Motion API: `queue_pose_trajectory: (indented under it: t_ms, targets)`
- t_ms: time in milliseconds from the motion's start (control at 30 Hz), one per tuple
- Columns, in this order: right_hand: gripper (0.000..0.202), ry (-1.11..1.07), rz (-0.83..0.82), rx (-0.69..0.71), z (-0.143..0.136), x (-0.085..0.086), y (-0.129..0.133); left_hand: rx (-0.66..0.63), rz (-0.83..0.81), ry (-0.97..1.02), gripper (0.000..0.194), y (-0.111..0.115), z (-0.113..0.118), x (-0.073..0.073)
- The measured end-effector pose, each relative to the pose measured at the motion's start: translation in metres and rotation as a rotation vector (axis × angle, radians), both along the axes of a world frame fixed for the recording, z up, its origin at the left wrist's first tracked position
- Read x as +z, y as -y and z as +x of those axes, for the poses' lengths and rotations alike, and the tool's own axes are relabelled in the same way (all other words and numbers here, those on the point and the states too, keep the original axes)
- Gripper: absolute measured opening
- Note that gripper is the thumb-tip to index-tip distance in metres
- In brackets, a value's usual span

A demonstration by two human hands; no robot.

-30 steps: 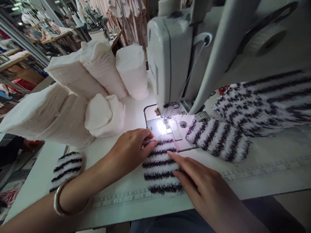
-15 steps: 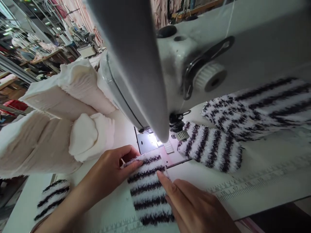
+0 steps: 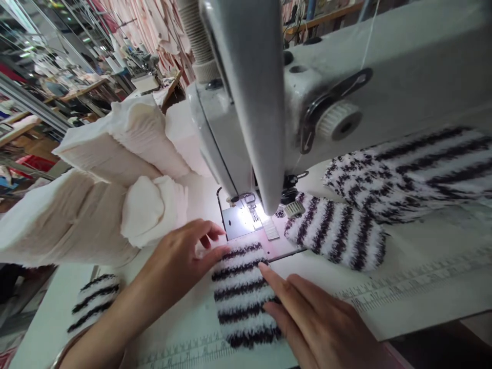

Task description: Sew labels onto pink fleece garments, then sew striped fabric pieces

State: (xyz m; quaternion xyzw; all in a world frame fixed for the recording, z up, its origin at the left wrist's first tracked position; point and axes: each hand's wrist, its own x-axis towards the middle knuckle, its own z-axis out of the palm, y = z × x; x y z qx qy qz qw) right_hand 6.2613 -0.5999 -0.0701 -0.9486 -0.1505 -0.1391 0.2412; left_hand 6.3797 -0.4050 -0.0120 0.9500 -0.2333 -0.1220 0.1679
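Observation:
A fuzzy black-and-white striped fabric piece (image 3: 246, 300) lies flat in front of the sewing machine (image 3: 249, 102), short of the lit needle plate (image 3: 240, 223). My left hand (image 3: 188, 256) is at its top left corner, thumb tip touching the corner, with the other fingers curved and apart beyond the edge. My right hand (image 3: 315, 312) rests along the right edge, index finger stretched out onto the fabric and thumb lower down. Neither hand grips the piece. Under the machine arm, right of the plate, is another striped piece (image 3: 338, 233).
A striped fabric pile (image 3: 430, 174) lies at the right. Stacks of cream fabric (image 3: 103, 148) stand on the left beside a folded cream piece (image 3: 154, 210). A small striped piece (image 3: 96, 300) sits near my left forearm. A printed ruler (image 3: 415, 287) runs along the table's front.
My view has shifted, so the machine and fabrics appear farther right. The left hand's fingers have spread away from the fabric's top edge. The right hand stays on the right edge.

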Motion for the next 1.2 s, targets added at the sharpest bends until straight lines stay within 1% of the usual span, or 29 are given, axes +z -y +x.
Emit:
queue_pose_trajectory:
  t_ms: [67, 100, 167, 233, 300, 333, 433, 533, 633, 700, 767, 933, 1000, 1067, 1133, 1200]
  targets:
    - [0.034, 0.05, -0.04, -0.021, 0.0, 0.005, 0.0, -0.038, -0.023, 0.252, 0.026, -0.002, -0.009, 0.004]
    - [0.036, 0.091, -0.079, -0.028, 0.001, 0.006, -0.001, -0.079, -0.045, 0.335, 0.024, -0.001, -0.016, 0.004]
    - [0.043, 0.163, -0.16, -0.02, 0.002, 0.002, -0.004, -0.217, -0.086, 0.386, 0.025, 0.004, -0.031, -0.002]
    - [0.045, 0.205, -0.215, 0.003, 0.003, -0.006, -0.007, -0.36, -0.098, 0.378, 0.034, 0.011, -0.044, -0.012]
    - [0.043, 0.222, -0.233, 0.024, 0.007, -0.013, -0.008, -0.456, -0.075, 0.397, 0.039, 0.016, -0.051, -0.022]
    - [0.043, 0.232, -0.241, 0.03, 0.01, -0.015, -0.008, -0.478, -0.068, 0.419, 0.04, 0.018, -0.051, -0.026]
    - [0.044, 0.249, -0.258, 0.023, 0.022, -0.014, -0.007, -0.494, -0.095, 0.44, 0.04, 0.02, -0.042, -0.033]
    - [0.045, 0.268, -0.238, -0.024, 0.037, -0.008, -0.008, -0.442, -0.12, 0.368, 0.041, 0.022, -0.03, -0.037]
    - [0.044, 0.292, -0.229, -0.028, 0.049, -0.005, -0.01, -0.381, -0.106, 0.302, 0.031, 0.025, -0.021, -0.041]
    - [0.044, 0.303, -0.236, -0.022, 0.052, -0.005, -0.01, -0.37, -0.108, 0.306, 0.022, 0.026, -0.019, -0.043]
    - [0.044, 0.303, -0.242, -0.022, 0.054, -0.006, -0.01, -0.371, -0.119, 0.329, 0.019, 0.027, -0.017, -0.044]
    - [0.046, 0.265, -0.236, -0.018, 0.054, -0.01, -0.006, -0.36, -0.132, 0.382, 0.022, 0.027, -0.015, -0.046]
    - [0.049, 0.234, -0.226, 0.004, 0.054, -0.014, -0.003, -0.36, -0.127, 0.403, 0.022, 0.027, -0.014, -0.047]
    - [0.052, 0.183, -0.213, 0.041, 0.055, -0.016, 0.002, -0.369, -0.136, 0.432, 0.026, 0.028, -0.012, -0.047]
    - [0.054, 0.117, -0.189, 0.094, 0.057, -0.015, 0.01, -0.39, -0.163, 0.436, 0.032, 0.027, -0.01, -0.044]
    - [0.057, 0.044, -0.134, 0.148, 0.057, -0.009, 0.019, -0.402, -0.191, 0.412, 0.034, 0.025, -0.01, -0.036]
